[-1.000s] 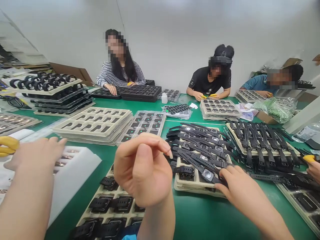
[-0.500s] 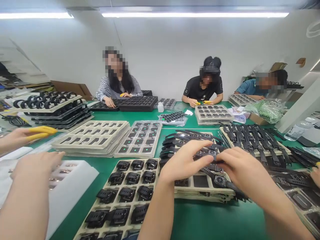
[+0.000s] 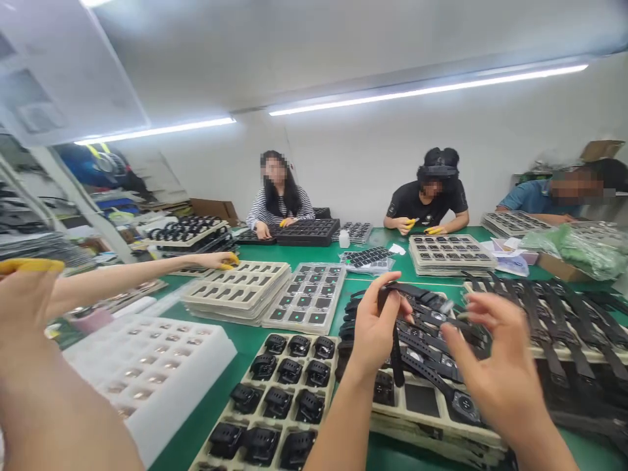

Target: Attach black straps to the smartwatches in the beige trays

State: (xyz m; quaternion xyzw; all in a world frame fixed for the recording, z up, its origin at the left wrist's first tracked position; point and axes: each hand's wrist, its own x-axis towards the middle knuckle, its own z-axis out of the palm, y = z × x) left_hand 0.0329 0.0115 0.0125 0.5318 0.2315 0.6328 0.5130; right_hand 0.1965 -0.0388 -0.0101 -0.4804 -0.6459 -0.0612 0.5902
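Closest in, the right hand is blurred, its fingers spread and its grip wide, with nothing clearly in it, while the left hand has a narrow grip pinched around a black watch held above a loaded tray stack. The strap hangs down in front of the stack, and the fingers hide most of the case, so which way it faces cannot be told. A light pinch at the case edge would probably serve best, sparing the glass from fingertips. The dangling strap looks apt to snag the loose watches sprawled across the stack, so lifting it clear before turning the watch seems wise. Bringing the free fingers in gently to steady the strap would help too. Just left, a cream tray holds watches with straps folded over, spaced neatly enough that a careless sleeve could disturb them. Beyond, across the green worktop, stand a clear tray with green dots and a small white bottle.
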